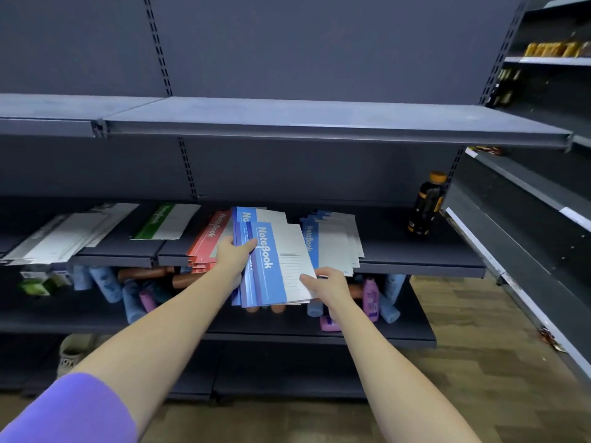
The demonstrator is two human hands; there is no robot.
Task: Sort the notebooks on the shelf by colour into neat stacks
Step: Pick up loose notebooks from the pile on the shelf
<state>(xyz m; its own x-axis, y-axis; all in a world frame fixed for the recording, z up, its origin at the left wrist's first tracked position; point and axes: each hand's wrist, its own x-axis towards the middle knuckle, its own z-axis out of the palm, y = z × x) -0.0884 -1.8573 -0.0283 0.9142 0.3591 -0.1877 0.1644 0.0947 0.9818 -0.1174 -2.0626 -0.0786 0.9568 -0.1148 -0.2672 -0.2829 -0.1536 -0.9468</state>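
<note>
Here, both hands, left hand (pixel 235 255) and right hand (pixel 329 282), gripping one blue notebook bundle (pixel 275 266).

dark bottle (pixel 427 204) upright | toiletry bottles (pixel 371 297) lower shelf | sandal (pixel 72 350) floor

The shelf (pixel 415 251) looks like dark painted metal with a matt, smooth finish. The blue notebooks (pixel 275 266) have smooth paper covers with a slight sheen. The bottle (pixel 427 203) appears glossy dark plastic. The floor (pixel 463 362) shows wood-grain planks; the sleeve (pixel 64 410) is soft purple cloth.
</note>
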